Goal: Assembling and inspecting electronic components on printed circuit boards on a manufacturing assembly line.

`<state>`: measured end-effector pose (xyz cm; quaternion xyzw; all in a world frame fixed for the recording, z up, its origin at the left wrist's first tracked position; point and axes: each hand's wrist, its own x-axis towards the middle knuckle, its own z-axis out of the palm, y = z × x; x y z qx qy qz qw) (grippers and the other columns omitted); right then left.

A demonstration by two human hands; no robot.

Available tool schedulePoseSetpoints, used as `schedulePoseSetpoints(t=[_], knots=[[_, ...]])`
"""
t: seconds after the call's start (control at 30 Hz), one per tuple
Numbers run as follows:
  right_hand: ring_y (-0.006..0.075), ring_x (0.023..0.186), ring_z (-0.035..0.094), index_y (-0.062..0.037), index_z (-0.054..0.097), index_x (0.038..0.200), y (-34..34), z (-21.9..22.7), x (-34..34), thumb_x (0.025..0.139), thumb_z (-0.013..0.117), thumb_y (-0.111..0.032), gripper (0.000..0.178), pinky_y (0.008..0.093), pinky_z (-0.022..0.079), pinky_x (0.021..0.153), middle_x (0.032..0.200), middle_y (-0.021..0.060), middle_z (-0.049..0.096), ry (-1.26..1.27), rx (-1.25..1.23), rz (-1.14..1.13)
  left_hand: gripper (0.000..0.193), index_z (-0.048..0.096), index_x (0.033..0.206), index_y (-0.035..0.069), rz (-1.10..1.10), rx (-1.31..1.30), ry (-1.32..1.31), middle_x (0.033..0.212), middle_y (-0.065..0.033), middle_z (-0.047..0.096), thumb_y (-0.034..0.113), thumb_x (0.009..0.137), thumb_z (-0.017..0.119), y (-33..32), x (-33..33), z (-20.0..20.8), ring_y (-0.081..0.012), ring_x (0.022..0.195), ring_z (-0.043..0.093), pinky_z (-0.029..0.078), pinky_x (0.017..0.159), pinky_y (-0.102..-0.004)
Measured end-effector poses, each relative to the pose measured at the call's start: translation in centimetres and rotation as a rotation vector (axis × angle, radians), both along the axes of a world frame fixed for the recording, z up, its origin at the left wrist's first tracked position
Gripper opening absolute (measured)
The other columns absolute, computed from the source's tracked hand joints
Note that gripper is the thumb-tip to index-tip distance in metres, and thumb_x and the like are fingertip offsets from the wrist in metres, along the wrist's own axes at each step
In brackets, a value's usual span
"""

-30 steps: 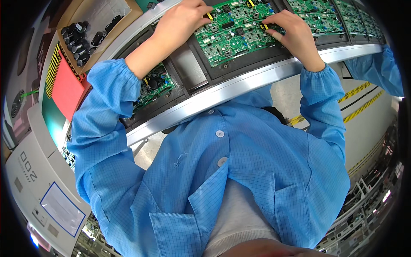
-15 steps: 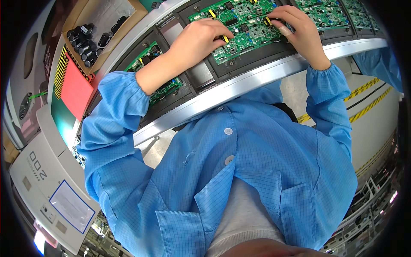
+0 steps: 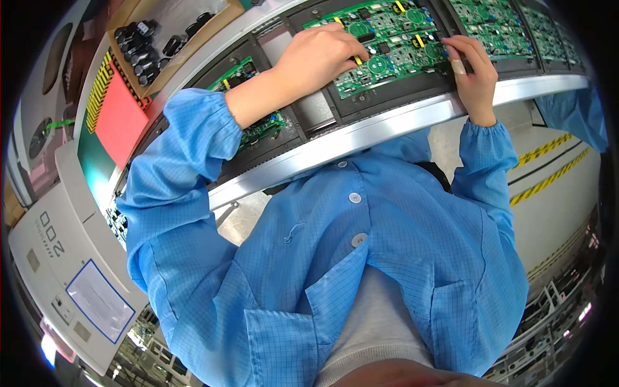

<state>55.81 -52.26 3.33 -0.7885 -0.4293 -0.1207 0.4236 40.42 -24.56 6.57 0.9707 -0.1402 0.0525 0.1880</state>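
Note:
My left hand (image 3: pixel 322 57) reaches over a green circuit board (image 3: pixel 403 61) seated in a dark carrier frame (image 3: pixel 380 100). Its thumb and index finger close around a small yellow component (image 3: pixel 358 60) near the board's left side. My right hand (image 3: pixel 474 74) is by the board's right edge, fingers half bent and apart, with nothing visible between them. A beige strip wraps one of its fingers. Another yellow component (image 3: pixel 419 41) stands upright on the board between the hands. Beneath my left forearm lies a second green board (image 3: pixel 264 129), partly hidden.
A cardboard box (image 3: pixel 222 22) of black cylindrical parts (image 3: pixel 145 68) stands at the far left, beside a red sheet (image 3: pixel 121 119). A metal rail (image 3: pixel 335 138) runs along the near edge. More boards (image 3: pixel 490 29) continue to the right, and a blue sleeve (image 3: pixel 570 113) shows there.
My right hand has come away from the upright yellow component and moved right to the board's edge. My left hand stays at its yellow component. The whole view has shifted slightly.

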Motion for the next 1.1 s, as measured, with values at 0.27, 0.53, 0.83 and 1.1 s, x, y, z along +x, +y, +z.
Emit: schedulePoseSetpoints(t=[0.27, 0.53, 0.83, 1.1], knots=[[0.0286, 0.099, 0.067, -0.0007, 0.071, 0.108, 0.3, 0.7, -0.2, 0.095, 0.067, 0.002, 0.014, 0.0325, 0.052, 0.09, 0.107, 0.013, 0.069, -0.002, -0.067, 0.046, 0.026, 0.075, 0.106, 0.012, -0.125, 0.072, -0.093, 0.104, -0.0003, 0.072, 0.015, 0.08, 0.075, 0.4, -0.6, -0.3, -0.0242, 0.103, 0.065, 0.054, 0.092, -0.0383], [0.0282, 0.093, 0.067, -0.004, 0.069, 0.117, 8.4, 8.7, -1.4, 0.093, 0.07, -0.003, 0.024, 0.0356, 0.053, 0.086, 0.104, 0.0115, 0.069, -0.052, -0.243, 0.393, 0.025, 0.074, 0.113, 0.011, 0.27, 0.207, -0.287, 0.105, -0.0132, 0.072, 0.014, 0.088, 0.069, 14.1, -5.6, 6.1, -0.0349, 0.103, 0.067, 0.055, 0.091, -0.0446], [0.0399, 0.087, 0.071, -0.0049, 0.076, 0.09, 37.0, 9.5, -7.3, 0.094, 0.063, -0.032, 0.03, 0.0512, 0.057, 0.079, 0.09, 0.0209, 0.073, -0.288, -0.494, 0.643, 0.025, 0.078, 0.109, 0.008, 0.692, 0.315, 0.081, 0.1, -0.0197, 0.075, 0.01, 0.085, 0.074, 24.9, -10.6, 5.1, -0.0384, 0.097, 0.072, 0.059, 0.088, -0.0458], [0.0408, 0.089, 0.073, -0.0027, 0.078, 0.09, 45.9, 1.6, -2.5, 0.078, 0.073, -0.027, 0.028, 0.0512, 0.057, 0.079, 0.096, 0.0238, 0.074, -0.245, -0.755, 0.649, 0.04, 0.076, 0.118, 0.013, 0.656, 0.455, 0.163, 0.101, -0.0229, 0.073, 0.005, 0.079, 0.073, 24.6, -7.2, 3.4, -0.04, 0.098, 0.07, 0.057, 0.089, -0.049]])
